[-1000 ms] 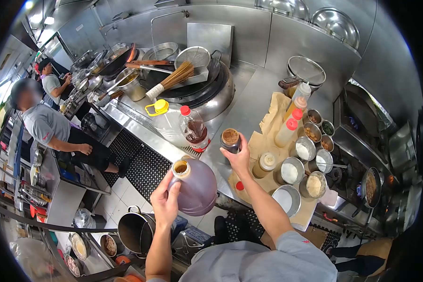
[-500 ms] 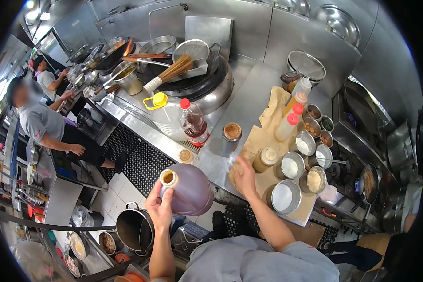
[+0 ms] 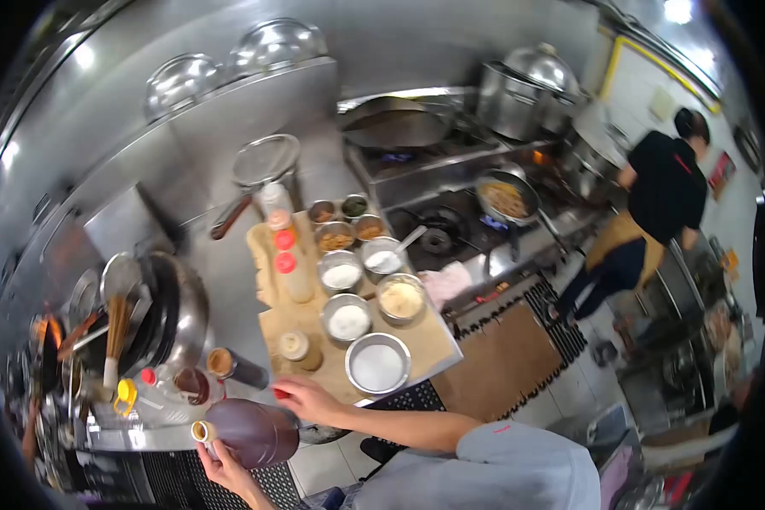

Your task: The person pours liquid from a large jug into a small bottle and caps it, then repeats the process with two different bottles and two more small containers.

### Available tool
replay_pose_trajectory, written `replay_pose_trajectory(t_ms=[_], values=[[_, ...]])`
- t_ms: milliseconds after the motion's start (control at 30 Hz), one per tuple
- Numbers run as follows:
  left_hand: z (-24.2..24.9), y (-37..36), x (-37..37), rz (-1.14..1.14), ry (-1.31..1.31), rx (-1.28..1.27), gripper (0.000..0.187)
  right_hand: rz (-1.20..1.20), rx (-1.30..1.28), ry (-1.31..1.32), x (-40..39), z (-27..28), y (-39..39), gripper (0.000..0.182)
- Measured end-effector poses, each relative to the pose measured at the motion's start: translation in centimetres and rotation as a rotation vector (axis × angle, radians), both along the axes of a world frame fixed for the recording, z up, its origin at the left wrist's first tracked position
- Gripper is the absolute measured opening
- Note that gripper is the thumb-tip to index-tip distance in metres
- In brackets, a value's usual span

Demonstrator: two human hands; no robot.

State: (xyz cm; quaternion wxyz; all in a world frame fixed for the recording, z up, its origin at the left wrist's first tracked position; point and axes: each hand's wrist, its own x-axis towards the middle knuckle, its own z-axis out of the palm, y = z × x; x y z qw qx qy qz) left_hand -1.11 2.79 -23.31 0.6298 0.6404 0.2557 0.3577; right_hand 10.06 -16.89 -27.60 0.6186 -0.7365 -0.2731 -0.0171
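Note:
A large, uncapped jug of dark brown liquid [image 3: 255, 433] is tilted on its side near the counter's front edge. My left hand [image 3: 223, 466] is closed around its neck, just below the open mouth. On the jug's other side, my right hand [image 3: 313, 401] has its fingers closed on a small red cap [image 3: 280, 393]. A dark jar with a brown top [image 3: 234, 367] stands just beyond the jug. To the right, a squat bottle of brown sauce [image 3: 300, 348] rests on brown paper [image 3: 272, 327].
Metal bowls of white powder [image 3: 378, 363] and squeeze bottles with red tips [image 3: 293, 276] crowd the paper. A pan of food [image 3: 506, 200] sits on the stove at the back right. Another person [image 3: 659, 191] stands by the stove. A wok [image 3: 178, 314] is at the left.
The view has swung to the right, bringing the stove and another person into sight. A red cap now shows at my right fingertips. My left hand still grips the jug's neck.

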Motion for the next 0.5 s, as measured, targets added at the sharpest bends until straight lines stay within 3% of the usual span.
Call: replay_pose_trajectory(t_ms=[33, 100, 133, 167, 300, 333, 367, 433, 467, 500], values=[[-0.6, -0.1, 0.6, -0.06, -0.001, -0.001, 0.053, 0.046, 0.107, 0.052, 0.9, 2.8, 0.5, 0.035], [-1.9, 0.5, 2.5, -0.08, -0.068, 0.015, 0.056, 0.026, 0.215, -0.213, 1.8, 7.7, 2.0, 0.03], [-5.3, 3.5, 3.5, -0.083, -0.09, 0.04, 0.056, 0.093, 0.206, -0.254, 2.0, 9.6, 2.9, 0.031], [-5.1, 3.5, 3.8, -0.09, -0.059, 0.085, 0.053, 0.176, 0.197, -0.293, 2.4, 11.2, 3.6, 0.032], [-5.0, 4.2, 5.2, -0.107, -0.129, 0.559, 0.047, 0.302, -0.135, -0.538, 2.8, 12.4, 7.1, 0.027], [-4.9, 5.0, 4.0, -0.092, 0.156, 0.687, 0.05, 0.341, -0.268, -0.646, 2.8, 12.7, 7.6, 0.023], [-5.0, 5.2, 4.1, -0.108, 0.156, 0.693, 0.05, 0.324, -0.267, -0.639, 2.7, 13.1, 7.7, 0.023], [-5.4, 6.2, 4.0, -0.094, 0.301, 0.446, 0.047, 0.329, -0.365, -0.673, 2.2, 13.5, 8.3, 0.015], [-6.9, 9.0, 4.9, -0.344, 0.137, 0.208, 0.042, 0.338, -0.363, -0.671, 2.4, 13.1, 8.3, 0.015], [-7.8, 8.4, 5.1, -0.348, 0.065, 0.202, 0.04, 0.245, -0.361, -0.796, 2.6, 12.7, 8.5, 0.015]])
